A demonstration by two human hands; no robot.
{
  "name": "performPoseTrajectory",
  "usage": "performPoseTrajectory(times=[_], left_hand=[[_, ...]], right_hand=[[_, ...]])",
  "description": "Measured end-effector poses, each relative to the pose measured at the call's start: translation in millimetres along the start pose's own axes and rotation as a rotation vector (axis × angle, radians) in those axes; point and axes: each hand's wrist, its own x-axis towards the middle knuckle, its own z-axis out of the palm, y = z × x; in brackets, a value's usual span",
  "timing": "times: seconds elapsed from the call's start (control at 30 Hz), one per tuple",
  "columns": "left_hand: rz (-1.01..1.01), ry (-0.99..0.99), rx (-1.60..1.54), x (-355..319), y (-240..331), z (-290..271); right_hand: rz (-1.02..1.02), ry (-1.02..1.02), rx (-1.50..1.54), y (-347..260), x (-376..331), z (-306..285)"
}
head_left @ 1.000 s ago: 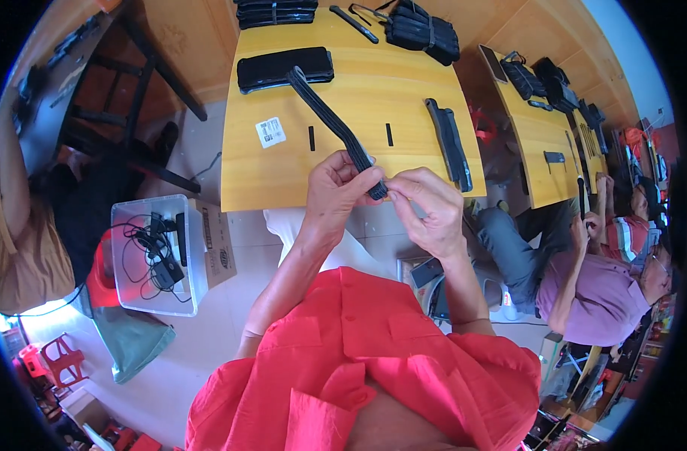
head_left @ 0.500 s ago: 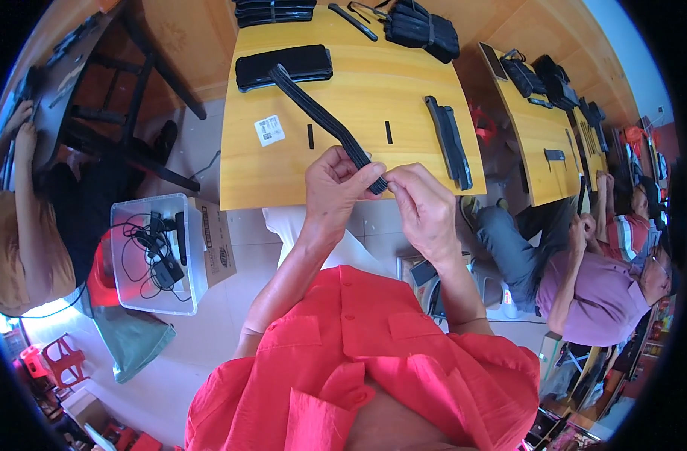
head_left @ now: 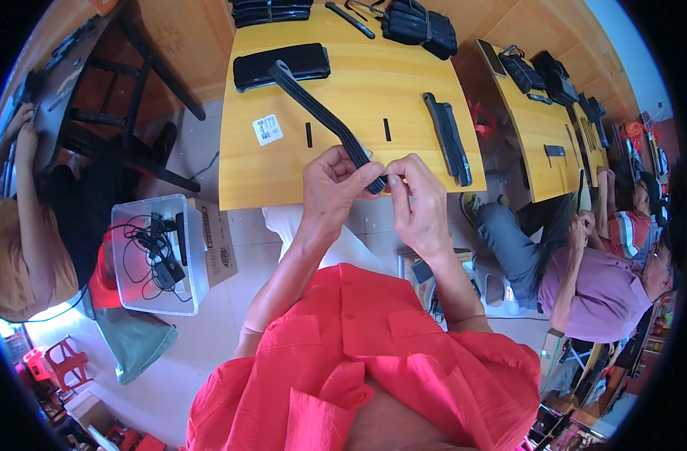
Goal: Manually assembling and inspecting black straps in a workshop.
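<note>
A long black ribbed strap (head_left: 317,110) slants over the table from a flat black bundle (head_left: 306,66) down to my hands. My left hand (head_left: 332,188) is closed around the strap's near end, thumb on top. Beside it, my right hand (head_left: 421,207) is closed in a pinch at the tip of that end, where a small dark bit shows between the fingers; whether it is part of the strap I cannot tell. A folded black strap (head_left: 448,139) lies on the table to the right. Two short black strips (head_left: 387,129) and a white label (head_left: 268,129) lie beyond my hands.
The yellow table (head_left: 283,180) ends just before my hands. More black bundles (head_left: 418,28) lie at its far edge. A clear plastic bin (head_left: 151,301) of cables stands on the floor at left. Other people sit at tables on both sides, one in a purple shirt (head_left: 584,293).
My right hand has shifted slightly up and left, its fingers more upright at the strap's end. A dark bit now shows in its pinch. My left hand keeps its hold.
</note>
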Motion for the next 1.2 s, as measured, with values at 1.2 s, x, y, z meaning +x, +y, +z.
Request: performPoseTrajectory(times=[1.2], left_hand=[[-0.603, -0.705, 0.056, -53.9, -9.2, -49.5]], right_hand=[[0.405, 0.448, 0.605, 109.4, 76.8, -69.3]])
